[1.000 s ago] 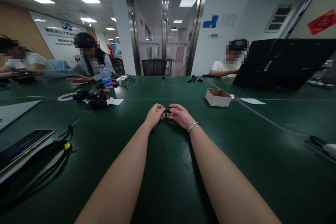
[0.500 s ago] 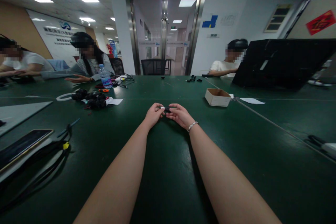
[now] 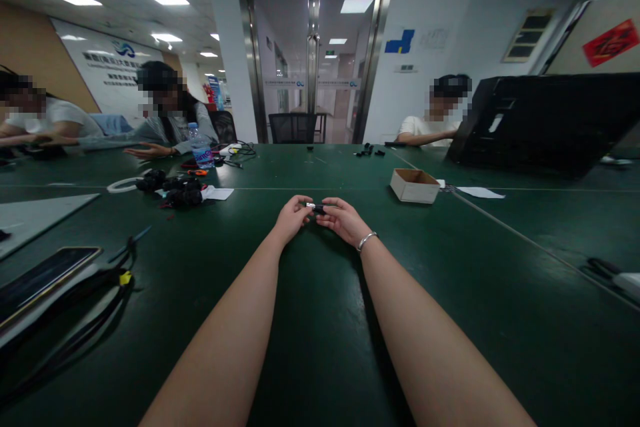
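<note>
Both hands meet over the middle of the green bench point(image 3: 320, 347). The left hand point(image 3: 293, 217) and the right hand point(image 3: 343, 219) are closed fingertip to fingertip on a small dark part point(image 3: 316, 207) held between them, just above the bench; a pale tip shows at its left end. It is too small to tell what the part is. A bracelet point(image 3: 367, 240) circles the right wrist.

To the far right of the hands stands an open box point(image 3: 415, 185), with a sheet of paper point(image 3: 479, 192) beyond it. To the far left lie black parts point(image 3: 175, 190) and a bottle point(image 3: 201, 147). At the near left a phone point(image 3: 45, 273) rests beside black cables point(image 3: 100, 287).
</note>
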The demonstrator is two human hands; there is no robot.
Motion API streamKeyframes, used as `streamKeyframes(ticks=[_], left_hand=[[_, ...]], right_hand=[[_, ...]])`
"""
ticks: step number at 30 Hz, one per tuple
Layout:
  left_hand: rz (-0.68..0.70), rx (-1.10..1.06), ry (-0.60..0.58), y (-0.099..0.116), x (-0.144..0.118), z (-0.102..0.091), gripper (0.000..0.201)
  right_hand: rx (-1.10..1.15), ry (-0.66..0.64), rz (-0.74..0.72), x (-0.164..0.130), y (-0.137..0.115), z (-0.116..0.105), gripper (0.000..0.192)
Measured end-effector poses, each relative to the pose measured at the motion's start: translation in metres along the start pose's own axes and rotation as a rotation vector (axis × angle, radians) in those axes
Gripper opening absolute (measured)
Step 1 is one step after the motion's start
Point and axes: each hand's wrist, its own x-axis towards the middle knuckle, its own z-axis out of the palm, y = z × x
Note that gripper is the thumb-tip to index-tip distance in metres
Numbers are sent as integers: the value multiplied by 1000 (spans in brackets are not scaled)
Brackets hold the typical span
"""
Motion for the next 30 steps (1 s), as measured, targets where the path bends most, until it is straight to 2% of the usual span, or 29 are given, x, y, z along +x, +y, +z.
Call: streamKeyframes(ticks=[10,30], left_hand=[[-19,7,32,6,-3,4,14],[-16,76,21,-1,-2,3,26]], right_hand=[[-2,-12,4,0,1,-1,18],[6,-12,10,1,1,0,18]])
